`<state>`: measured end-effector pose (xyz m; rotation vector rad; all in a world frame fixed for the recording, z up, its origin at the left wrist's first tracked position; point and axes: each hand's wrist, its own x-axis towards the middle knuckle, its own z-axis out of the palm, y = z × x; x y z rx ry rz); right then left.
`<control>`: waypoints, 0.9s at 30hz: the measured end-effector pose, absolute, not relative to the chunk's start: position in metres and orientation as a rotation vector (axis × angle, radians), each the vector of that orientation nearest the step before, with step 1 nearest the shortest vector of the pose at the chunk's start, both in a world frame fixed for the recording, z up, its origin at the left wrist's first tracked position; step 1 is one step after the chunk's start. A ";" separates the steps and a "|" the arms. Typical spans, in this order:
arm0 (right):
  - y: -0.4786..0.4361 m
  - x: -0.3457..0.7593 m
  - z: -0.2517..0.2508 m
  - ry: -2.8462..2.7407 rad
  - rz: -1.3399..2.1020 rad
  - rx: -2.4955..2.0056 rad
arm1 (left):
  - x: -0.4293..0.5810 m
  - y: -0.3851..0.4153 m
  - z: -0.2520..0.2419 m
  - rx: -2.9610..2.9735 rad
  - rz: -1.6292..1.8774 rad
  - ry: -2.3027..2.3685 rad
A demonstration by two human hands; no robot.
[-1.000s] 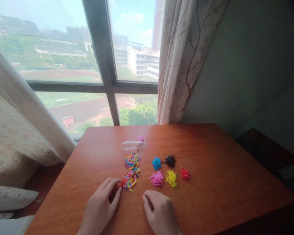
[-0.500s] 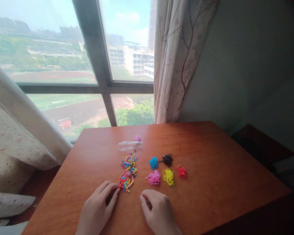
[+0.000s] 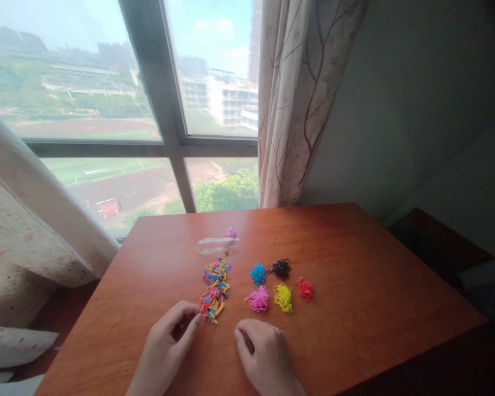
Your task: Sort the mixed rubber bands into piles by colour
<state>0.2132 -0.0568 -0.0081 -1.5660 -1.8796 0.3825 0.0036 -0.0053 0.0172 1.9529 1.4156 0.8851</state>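
Note:
My left hand point(image 3: 171, 335) reaches to the near left edge of a mixed pile of small coloured rubber bands point(image 3: 214, 291). Its thumb and index fingertips come together beside the red bands there; what lies between them is too small to make out. My right hand point(image 3: 262, 349) rests on the table with curled fingers, the thumb against the index finger, and its inside is hidden. Beyond it lie sorted heaps: pink bands point(image 3: 258, 298), yellow bands point(image 3: 283, 298), blue bands point(image 3: 258, 273), black bands point(image 3: 280, 268) and red bands point(image 3: 305, 289).
A clear plastic bag point(image 3: 218, 246) lies flat behind the mixed pile, with a small purple bundle point(image 3: 230, 232) at its far side. The brown wooden table point(image 3: 375, 286) stands against a window point(image 3: 171, 146) between patterned curtains point(image 3: 291, 110).
My left thumb has shifted slightly at the pile's edge, and the gap inside the hand looks a little wider. My right hand stays in place, and the heaps look the same.

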 end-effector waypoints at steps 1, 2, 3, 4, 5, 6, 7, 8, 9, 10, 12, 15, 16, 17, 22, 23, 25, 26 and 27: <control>-0.057 0.213 -0.008 -1.882 0.371 -1.567 | 0.006 -0.004 0.018 1.960 0.855 1.406; -0.057 0.213 -0.008 -1.886 0.360 -1.566 | 0.008 -0.003 0.018 1.982 0.821 1.402; -0.057 0.213 -0.008 -1.889 0.348 -1.563 | 0.009 -0.001 0.018 2.010 0.789 1.405; -0.057 0.214 -0.008 -1.892 0.337 -1.560 | 0.011 0.001 0.018 2.034 0.765 1.412; -0.057 0.214 -0.008 -1.895 0.328 -1.558 | 0.011 0.002 0.017 2.048 0.747 1.415; -0.057 0.213 -0.008 -1.898 0.322 -1.558 | 0.012 0.003 0.017 2.052 0.740 1.415; -0.057 0.213 -0.008 -1.899 0.321 -1.562 | 0.012 0.004 0.017 2.051 0.740 1.412; -0.057 0.213 -0.008 -1.898 0.324 -1.566 | 0.013 0.005 0.017 2.051 0.745 1.404; -0.056 0.212 -0.008 -1.893 0.331 -1.573 | 0.013 0.005 0.016 2.052 0.750 1.394; -0.055 0.210 -0.008 -1.886 0.342 -1.578 | 0.013 0.005 0.016 2.054 0.755 1.381; -0.051 0.205 -0.006 -1.866 0.374 -1.586 | 0.014 0.005 0.017 2.051 0.775 1.355; -0.042 0.195 -0.001 -1.845 0.451 -1.593 | 0.016 0.003 0.018 2.025 0.808 1.316; -0.039 0.191 0.001 -1.843 0.474 -1.593 | 0.016 0.003 0.019 2.014 0.813 1.300; -0.035 0.187 0.003 -1.841 0.488 -1.592 | 0.017 0.002 0.019 2.004 0.816 1.286; -0.025 0.179 0.005 -1.848 0.441 -1.569 | 0.017 0.001 0.020 1.945 0.834 1.271; -0.025 0.179 0.004 -1.851 0.431 -1.567 | 0.018 0.001 0.019 1.933 0.835 1.279; -0.025 0.180 0.002 -1.860 0.416 -1.573 | 0.018 0.000 0.018 1.909 0.839 1.296; -0.025 0.180 0.001 -1.867 0.410 -1.581 | 0.018 0.000 0.017 1.899 0.842 1.302; -0.025 0.180 0.001 -1.871 0.403 -1.594 | 0.018 0.000 0.017 1.891 0.845 1.308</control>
